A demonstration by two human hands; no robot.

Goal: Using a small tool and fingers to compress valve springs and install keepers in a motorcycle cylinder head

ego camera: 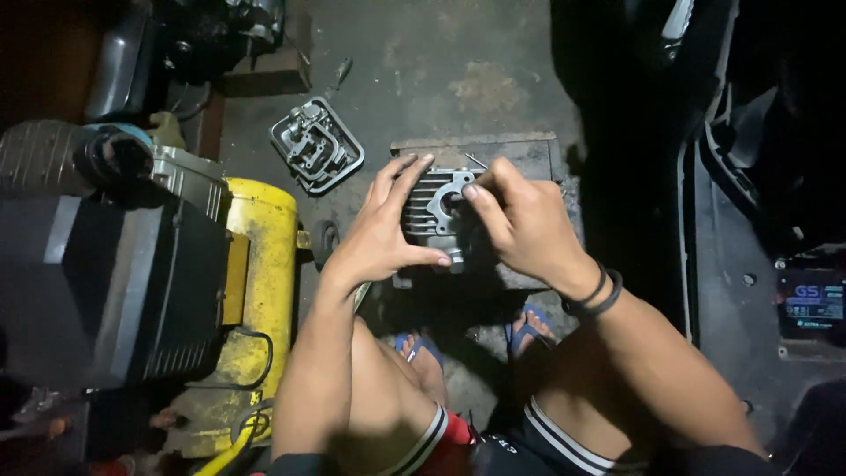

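A finned grey metal engine cylinder (438,211) sits in the middle of the view, held up over a flat wooden block (520,154) that lies on the concrete floor (441,62). Its cooling fins face left and a flat gasket face with a round opening looks up toward the camera.

The left hand (379,234) wraps the cylinder from the left: its grip is pressed onto the part, fingers laid over the top of the fins and the thumb pushed against the lower edge near a bolt hole. The right hand (524,225) covers the cylinder's right side, its grip closed on the part with the forefinger tip on the gasket face beside the opening. Whether it also pinches some small piece there cannot be told. Two dark bands (597,295) ring the right wrist.

Below the hands, the person squats, with blue sandals (529,328) on both feet and dark shorts with white stripes.

Further up and left on the floor lies a grey metal engine cover (317,145), well apart from the cylinder. At far left stands a yellow air tank (264,264) beside a black ribbed machine housing (106,291). Dark vehicle bodywork (749,220) fills the right edge.
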